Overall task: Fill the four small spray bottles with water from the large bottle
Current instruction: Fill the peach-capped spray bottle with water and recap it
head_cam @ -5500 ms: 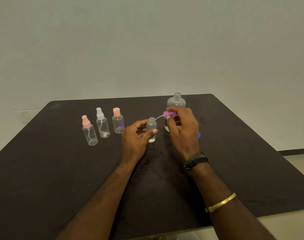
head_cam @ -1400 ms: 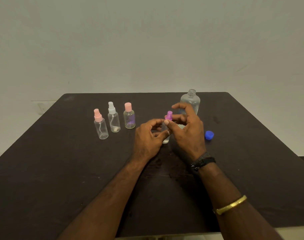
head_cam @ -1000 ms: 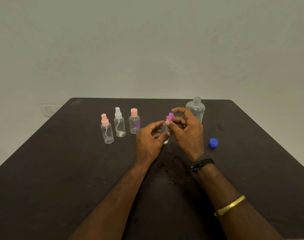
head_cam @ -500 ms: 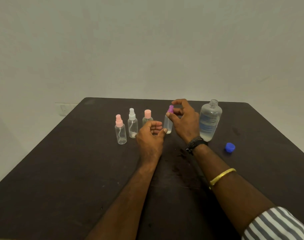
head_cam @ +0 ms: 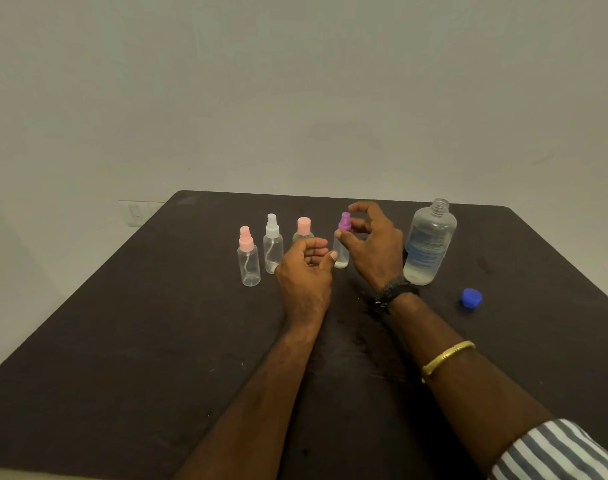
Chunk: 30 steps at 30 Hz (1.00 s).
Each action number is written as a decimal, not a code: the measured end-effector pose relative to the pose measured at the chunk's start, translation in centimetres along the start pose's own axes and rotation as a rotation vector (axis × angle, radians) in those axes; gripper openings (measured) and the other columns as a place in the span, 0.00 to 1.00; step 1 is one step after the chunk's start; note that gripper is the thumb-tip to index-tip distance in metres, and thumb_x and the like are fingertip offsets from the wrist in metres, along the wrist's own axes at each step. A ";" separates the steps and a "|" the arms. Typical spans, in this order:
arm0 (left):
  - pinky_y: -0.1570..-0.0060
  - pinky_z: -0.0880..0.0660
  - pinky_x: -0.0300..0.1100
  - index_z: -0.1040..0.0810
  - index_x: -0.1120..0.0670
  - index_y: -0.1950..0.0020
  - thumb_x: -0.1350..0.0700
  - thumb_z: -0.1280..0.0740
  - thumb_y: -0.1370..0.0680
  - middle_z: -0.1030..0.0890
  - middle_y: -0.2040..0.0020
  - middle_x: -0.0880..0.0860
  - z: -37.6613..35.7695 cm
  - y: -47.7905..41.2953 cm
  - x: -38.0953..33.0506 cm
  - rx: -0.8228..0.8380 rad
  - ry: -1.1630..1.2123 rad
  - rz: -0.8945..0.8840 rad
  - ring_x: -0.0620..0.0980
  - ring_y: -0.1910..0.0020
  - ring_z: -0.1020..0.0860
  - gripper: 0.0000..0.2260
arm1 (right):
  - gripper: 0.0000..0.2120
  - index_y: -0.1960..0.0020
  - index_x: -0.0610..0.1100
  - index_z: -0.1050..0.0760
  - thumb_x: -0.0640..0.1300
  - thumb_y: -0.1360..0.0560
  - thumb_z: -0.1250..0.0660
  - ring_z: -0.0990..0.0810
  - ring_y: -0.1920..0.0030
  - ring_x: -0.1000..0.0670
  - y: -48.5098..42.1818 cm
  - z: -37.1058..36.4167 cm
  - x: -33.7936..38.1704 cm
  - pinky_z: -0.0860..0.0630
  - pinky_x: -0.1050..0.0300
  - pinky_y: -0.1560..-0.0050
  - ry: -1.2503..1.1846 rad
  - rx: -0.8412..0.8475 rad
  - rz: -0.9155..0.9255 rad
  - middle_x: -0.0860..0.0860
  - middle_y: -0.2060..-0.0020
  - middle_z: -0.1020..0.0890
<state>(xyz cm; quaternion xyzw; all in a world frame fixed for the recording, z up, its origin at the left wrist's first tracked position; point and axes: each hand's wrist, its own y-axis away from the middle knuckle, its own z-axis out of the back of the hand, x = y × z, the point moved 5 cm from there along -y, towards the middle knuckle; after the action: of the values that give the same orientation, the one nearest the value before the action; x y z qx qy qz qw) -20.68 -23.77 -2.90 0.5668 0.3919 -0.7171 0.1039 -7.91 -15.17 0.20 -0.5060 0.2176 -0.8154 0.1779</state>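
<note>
The purple-capped bottle [head_cam: 341,249] stands upright on the bench [head_cam: 122,341], fourth and rightmost in the row of small spray bottles, toward the far middle of the surface. A shallow layer of clear liquid shows at its base; the level above that cannot be read behind the fingers.

The right hand [head_cam: 373,245] is at this bottle. Its grip pinches the purple spray head between thumb and fingertips, the remaining fingers curled above it. The left hand [head_cam: 304,271] sits just left of the bottle with its grip spread, fingers loosely bent and the thumb tip at the lower wall of the bottle; whether it touches cannot be told.

Left of the purple-capped bottle, partly hidden behind the left hand, stands a bottle with a pink cap [head_cam: 303,232]. Further left is the white-topped bottle [head_cam: 273,249], then the pink-topped bottle [head_cam: 249,259] nearest the left end. All three are upright and capped. The last two look empty, with their dip tubes visible.

The large bottle [head_cam: 429,244] stands upright just right of the right hand, uncapped, threads exposed, holding clear liquid. Its level is unclear. It bears a pale blue label. The blue cap [head_cam: 471,298] lies on the bench to the near right of it, apart from it.

The right forearm carries a dark wristband [head_cam: 396,292], a gold bangle [head_cam: 446,358] and a striped sleeve [head_cam: 559,452]. A dark wet-looking patch marks the bench between the forearms. A plain wall [head_cam: 295,98] lies beyond.
</note>
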 end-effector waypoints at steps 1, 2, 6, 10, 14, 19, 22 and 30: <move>0.57 0.23 0.28 0.17 0.56 0.48 0.60 0.23 0.26 0.16 0.56 0.45 0.2 -0.1 0.0 -0.020 0.010 0.004 0.39 0.58 0.18 0.09 | 0.22 0.37 0.47 0.24 0.45 0.27 0.21 0.19 0.48 0.56 0.1 0.1 0.2 0.19 0.60 0.50 0.010 -0.029 0.023 0.52 0.46 0.15; 0.58 0.23 0.28 0.18 0.55 0.48 0.61 0.23 0.26 0.17 0.56 0.44 0.3 -0.2 0.0 -0.046 0.020 0.008 0.38 0.59 0.18 0.08 | 0.22 0.37 0.47 0.24 0.46 0.28 0.21 0.20 0.47 0.54 0.3 0.3 0.5 0.20 0.58 0.50 0.026 -0.079 0.060 0.52 0.45 0.17; 0.57 0.23 0.29 0.20 0.51 0.50 0.63 0.23 0.26 0.17 0.54 0.46 0.9 -0.4 -0.1 -0.138 0.039 0.002 0.41 0.58 0.18 0.10 | 0.15 0.42 0.45 0.22 0.45 0.27 0.23 0.21 0.55 0.53 0.7 0.5 3.0 0.23 0.59 0.55 0.022 -0.211 0.209 0.52 0.51 0.18; 0.57 0.21 0.33 0.21 0.50 0.50 0.65 0.25 0.26 0.17 0.54 0.47 1.3 -0.4 -0.1 -0.165 0.034 -0.017 0.45 0.57 0.18 0.12 | 0.12 0.44 0.47 0.20 0.48 0.25 0.24 0.23 0.64 0.58 0.7 -1.5 4.7 0.23 0.60 0.60 0.063 -0.095 0.235 0.55 0.52 0.16; 0.59 0.22 0.31 0.22 0.50 0.52 0.65 0.26 0.24 0.18 0.56 0.46 1.6 -0.6 -0.3 -0.197 0.046 -0.004 0.41 0.60 0.19 0.11 | 0.13 0.41 0.50 0.19 0.52 0.23 0.27 0.16 0.49 0.55 0.5 -3.5 4.6 0.18 0.52 0.50 0.132 0.002 0.154 0.55 0.50 0.14; 0.59 0.22 0.32 0.23 0.51 0.52 0.66 0.27 0.24 0.18 0.56 0.49 1.6 -0.7 -0.1 -0.209 0.007 -0.007 0.42 0.61 0.20 0.11 | 0.12 0.41 0.51 0.18 0.51 0.24 0.27 0.15 0.48 0.52 0.3 -4.7 4.3 0.17 0.48 0.49 0.185 0.053 0.090 0.54 0.50 0.13; 0.59 0.22 0.33 0.23 0.51 0.51 0.66 0.27 0.24 0.18 0.55 0.49 1.5 -0.7 0.1 -0.201 -0.003 -0.010 0.43 0.59 0.19 0.11 | 0.11 0.42 0.52 0.19 0.50 0.24 0.27 0.15 0.50 0.53 0.3 -4.7 4.2 0.17 0.49 0.49 0.180 0.061 0.070 0.55 0.52 0.13; 0.59 0.23 0.31 0.23 0.50 0.51 0.66 0.27 0.24 0.18 0.56 0.47 1.5 -0.5 -0.7 -0.191 0.031 -0.047 0.42 0.59 0.19 0.12 | 0.13 0.41 0.53 0.21 0.51 0.24 0.26 0.14 0.50 0.54 0.4 -3.7 4.5 0.16 0.50 0.52 0.133 0.030 0.073 0.56 0.53 0.13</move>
<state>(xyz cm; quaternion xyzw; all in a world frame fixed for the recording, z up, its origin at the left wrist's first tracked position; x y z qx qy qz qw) -21.90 -24.65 -2.01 0.5560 0.4732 -0.6700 0.1342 -13.14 -17.13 1.89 -0.4399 0.2352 -0.8433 0.2001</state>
